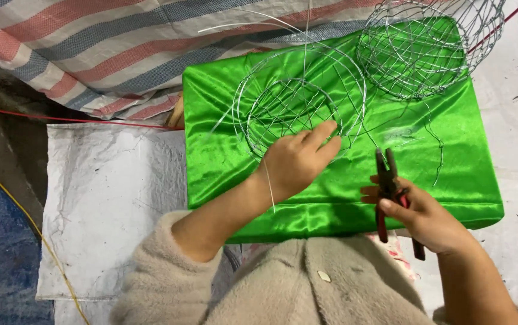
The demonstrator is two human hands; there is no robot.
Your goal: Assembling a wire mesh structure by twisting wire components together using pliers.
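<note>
A shiny green cloth (223, 150) covers a low work surface. On it lies a round wire mesh frame (298, 102) with loose wire ends sticking up. My left hand (298, 159) rests on the frame's near rim, fingers pinched on a thin wire that runs down past my wrist. My right hand (427, 216) grips red-handled pliers (386, 180), jaws pointing up and away, just right of the left hand and clear of the frame.
A finished wire mesh basket (427, 48) stands at the cloth's far right corner. A loose bent wire (436, 150) lies on the cloth's right side. A striped tarp (90, 54) is bunched at the back left. White sheeting (108, 198) covers the floor.
</note>
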